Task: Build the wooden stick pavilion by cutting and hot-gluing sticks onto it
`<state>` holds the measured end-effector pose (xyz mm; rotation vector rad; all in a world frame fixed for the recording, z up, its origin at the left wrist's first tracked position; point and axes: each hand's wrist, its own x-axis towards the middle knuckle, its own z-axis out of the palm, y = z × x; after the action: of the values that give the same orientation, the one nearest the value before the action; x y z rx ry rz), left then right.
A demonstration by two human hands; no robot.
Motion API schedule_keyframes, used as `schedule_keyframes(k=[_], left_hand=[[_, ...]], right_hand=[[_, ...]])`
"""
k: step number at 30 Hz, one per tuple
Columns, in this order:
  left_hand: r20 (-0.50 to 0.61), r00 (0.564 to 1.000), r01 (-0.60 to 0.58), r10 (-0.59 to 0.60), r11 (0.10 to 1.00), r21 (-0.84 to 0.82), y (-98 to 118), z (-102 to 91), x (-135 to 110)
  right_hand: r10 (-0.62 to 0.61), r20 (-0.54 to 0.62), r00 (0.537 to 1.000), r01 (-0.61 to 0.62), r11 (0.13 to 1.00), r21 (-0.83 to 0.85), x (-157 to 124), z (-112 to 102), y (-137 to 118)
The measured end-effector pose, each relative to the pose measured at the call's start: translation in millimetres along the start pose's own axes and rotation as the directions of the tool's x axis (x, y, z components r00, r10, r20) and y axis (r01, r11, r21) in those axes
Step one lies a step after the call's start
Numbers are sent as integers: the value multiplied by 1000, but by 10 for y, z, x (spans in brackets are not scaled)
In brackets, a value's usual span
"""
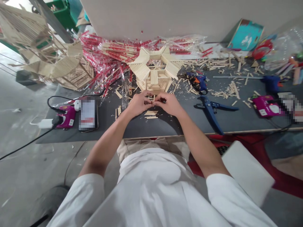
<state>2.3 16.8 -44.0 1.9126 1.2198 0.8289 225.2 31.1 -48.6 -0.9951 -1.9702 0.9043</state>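
Note:
My left hand [141, 102] and my right hand [166, 102] meet at the near side of a small pavilion-like model [154, 77] built of thin wooden sticks. Its roof panels fan out like a star. Between my fingertips is a short wooden stick [154, 98], pinched by my right hand and, it seems, by my left as well. The fingers of both hands are closed and partly hide it. Just below my hands lies a small row of cut wooden sticks [151, 114] on the dark tabletop.
Blue cutters [211, 110] and a blue glue gun [200, 82] lie to the right. On the left are a phone [87, 114] and a magenta power adapter [67, 117] with cables. Red-and-clear plastic packs [106, 53] and a larger stick model [63, 67] stand behind.

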Motion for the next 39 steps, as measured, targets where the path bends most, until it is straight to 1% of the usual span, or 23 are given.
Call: schedule_keyframes(k=[5,8,9,11,14,15,17,19,20,23,26,29,31,33,34,35,36,37,39], left_hand=[[4,999,39,-39,997,-64,-28,23,-4],[9,997,81,-80,985,-149,-28,44,-3],[8,996,88,-89,978,-189,-19,48,-1],[-7,997,77,-81,968,-239,16,43,6],[-37,999,10,-17,985,-170,97,23,13],[-19,1000,0,-3,988,-156,124,22,11],[77,997,32,-16,977,-210,163,44,2],[187,980,128,-67,933,-336,182,97,-11],[219,971,178,-96,903,-392,186,129,-17],[241,954,278,-178,825,-493,198,202,-32],[269,941,321,-204,786,-529,231,192,-42],[299,931,344,-209,777,-527,269,127,-46],[328,916,375,-230,780,-501,279,88,-42],[365,896,412,-253,781,-469,274,64,-36],[382,886,427,-262,781,-456,266,57,-33],[399,878,439,-266,781,-445,257,52,-31],[413,871,445,-265,781,-438,247,49,-30],[425,867,447,-261,782,-433,238,46,-30],[444,863,442,-241,787,-431,226,41,-34]], right_hand=[[5,2,1000,-5,1000,-6,0,4,-36],[14,-11,1000,-14,1000,-10,-3,2,-62],[25,-23,999,-25,1000,11,-2,-1,-69],[74,-51,996,-68,992,108,2,-8,-81],[174,-67,982,-147,945,293,12,-17,-94],[199,-62,978,-166,925,343,14,-19,-98],[232,-45,972,-192,886,421,15,-16,-100],[246,-23,969,-205,851,484,13,-7,-94],[249,-12,969,-209,837,506,10,0,-89],[251,29,968,-227,813,537,7,21,-80],[268,18,963,-237,818,525,17,21,-77],[276,13,961,-254,863,436,3,-40,-87],[267,13,964,-257,915,312,-66,-128,-123],[249,-47,967,-240,959,150,-214,-260,-195],[237,-114,965,-232,971,63,-319,-344,-238],[207,-186,960,-218,975,-36,-441,-440,-280],[165,-226,960,-201,968,-148,-578,-550,-313],[138,-247,959,-200,947,-249,-724,-673,-329],[115,-321,940,-247,878,-410,-1025,-956,-290]])
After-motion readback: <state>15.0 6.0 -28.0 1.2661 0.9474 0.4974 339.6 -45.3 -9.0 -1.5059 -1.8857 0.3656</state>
